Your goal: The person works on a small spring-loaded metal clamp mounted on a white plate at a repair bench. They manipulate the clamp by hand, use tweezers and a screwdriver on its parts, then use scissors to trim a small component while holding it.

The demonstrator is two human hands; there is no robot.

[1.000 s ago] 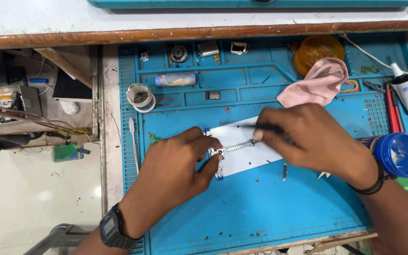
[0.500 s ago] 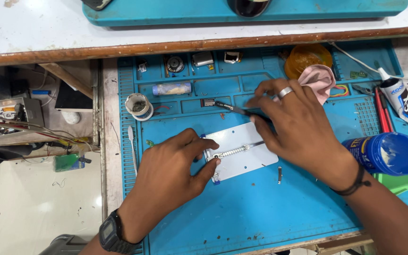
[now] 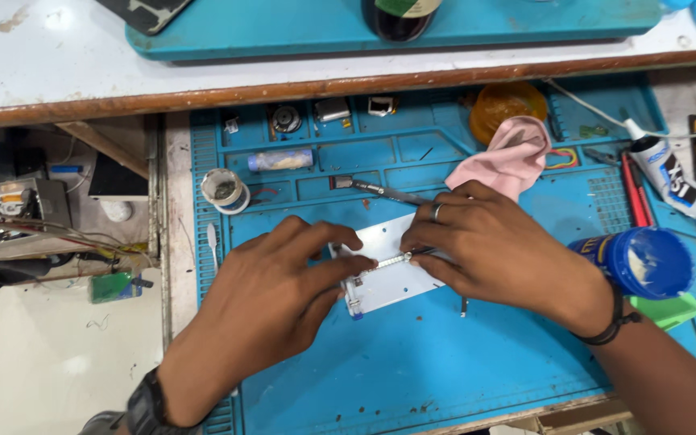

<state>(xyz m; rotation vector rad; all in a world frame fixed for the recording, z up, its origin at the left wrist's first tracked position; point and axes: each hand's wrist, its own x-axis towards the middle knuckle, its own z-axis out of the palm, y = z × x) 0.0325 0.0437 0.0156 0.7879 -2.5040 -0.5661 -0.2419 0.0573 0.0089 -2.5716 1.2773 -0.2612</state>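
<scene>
Now both hands pinch a white plate [image 3: 392, 282] at mat [image 3: 477, 379] centre. L hand [image 3: 271, 298] & R hand [image 3: 497, 250] grip narrow, fingertips on a thin metal strip [image 3: 392, 260]. Pink cloth [image 3: 501, 161] lies near far edge.

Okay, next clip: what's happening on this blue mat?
A person works over a blue repair mat with both bare hands. The left hand and right hand meet over a small white plate, pinching a thin metal strip lying across it. A metal tool lies on the mat just beyond the hands, untouched. A pink cloth and a blue-lidded jar sit off to the right.
</scene>
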